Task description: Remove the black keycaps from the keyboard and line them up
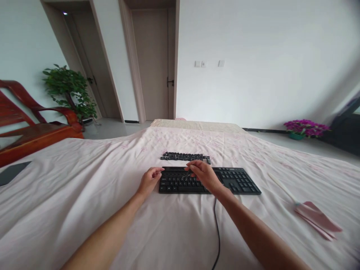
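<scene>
Keyboard, black: centre, on pale cloth; some keys hidden by the right hand.
Right hand: above it, pinching a thin tool, too small to identify.
Left hand: at its far left corner, thumb and fingertips close; contents, if any, cannot be told.
Keycaps: loose, just beyond, legends illegible.
Cable: near side, cut off.
Dark slab: far left, cut off.

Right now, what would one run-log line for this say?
left hand: at left end of keyboard | right hand: holds thin tool over keyboard | loose keycaps: lying beyond keyboard
</scene>
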### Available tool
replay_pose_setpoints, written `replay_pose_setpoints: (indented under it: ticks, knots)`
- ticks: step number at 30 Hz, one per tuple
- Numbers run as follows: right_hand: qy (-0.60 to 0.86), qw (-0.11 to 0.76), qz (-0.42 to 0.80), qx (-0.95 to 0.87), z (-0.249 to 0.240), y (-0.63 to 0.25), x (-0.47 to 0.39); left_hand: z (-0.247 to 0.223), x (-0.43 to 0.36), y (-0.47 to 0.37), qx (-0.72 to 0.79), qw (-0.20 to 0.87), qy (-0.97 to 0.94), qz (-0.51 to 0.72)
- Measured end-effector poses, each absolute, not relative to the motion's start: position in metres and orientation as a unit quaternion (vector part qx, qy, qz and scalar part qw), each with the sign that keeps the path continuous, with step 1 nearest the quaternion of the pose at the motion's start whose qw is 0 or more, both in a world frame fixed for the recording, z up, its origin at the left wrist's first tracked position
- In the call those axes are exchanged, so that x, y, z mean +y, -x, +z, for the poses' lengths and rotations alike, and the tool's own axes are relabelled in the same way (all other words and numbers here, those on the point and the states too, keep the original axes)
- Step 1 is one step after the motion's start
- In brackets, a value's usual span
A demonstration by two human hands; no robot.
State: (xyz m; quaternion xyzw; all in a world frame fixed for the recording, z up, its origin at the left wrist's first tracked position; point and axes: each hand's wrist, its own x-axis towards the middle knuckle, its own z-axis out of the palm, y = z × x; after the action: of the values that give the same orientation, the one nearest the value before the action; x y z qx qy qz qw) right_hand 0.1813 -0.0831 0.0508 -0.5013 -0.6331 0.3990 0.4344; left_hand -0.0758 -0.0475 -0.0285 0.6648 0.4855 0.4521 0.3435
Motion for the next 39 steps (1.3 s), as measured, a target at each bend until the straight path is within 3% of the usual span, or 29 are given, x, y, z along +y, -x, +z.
replay_pose_setpoints:
  ticks: [8, 19, 26, 39]
  knots:
    - [0.496, 0.396, 0.396, -0.663, 0.041, -0.106, -0.060, -0.027, -0.051, 0.084, 0.464, 0.361, -0.665, 0.461]
    - [0.503, 0.359, 0.363, -0.697, 0.026, -0.086, -0.054, -0.021, -0.051, 0.085, 0.458, 0.361, -0.674, 0.453]
    - [0.494, 0.346, 0.261, -0.754, 0.017, -0.084, -0.057, -0.019, -0.053, 0.084, 0.438, 0.363, -0.716, 0.405]
    - [0.429, 0.385, 0.169, -0.799, 0.005, -0.089, -0.057, -0.019, -0.058, 0.072, 0.477, 0.164, -0.775, 0.381]
